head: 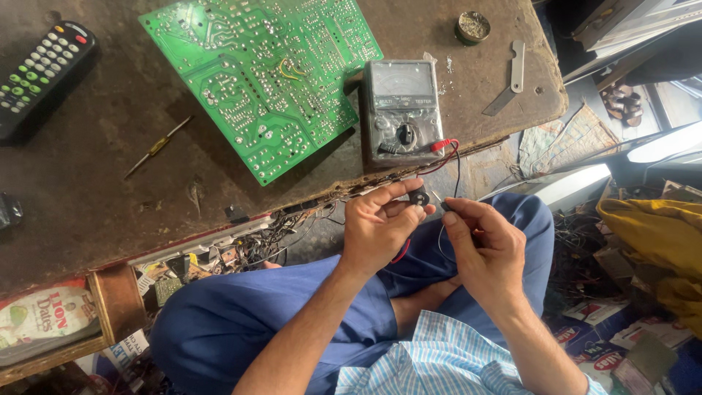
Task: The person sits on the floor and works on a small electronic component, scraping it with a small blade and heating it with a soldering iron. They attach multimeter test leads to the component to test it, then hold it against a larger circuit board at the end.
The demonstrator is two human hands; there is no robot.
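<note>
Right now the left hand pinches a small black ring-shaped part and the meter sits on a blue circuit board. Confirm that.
Wrong on one count: the circuit board is green, not blue, as the head view shows. The left hand does pinch the small black ring-shaped part, and the meter overlaps the board's edge.

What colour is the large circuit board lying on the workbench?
Green, with silver solder points; the circuit board shows best in the head view, beside the grey analog meter.

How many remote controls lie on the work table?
1. The black remote control lies at the table's far left edge, left of the green circuit board. Others may lie outside the view.
</note>
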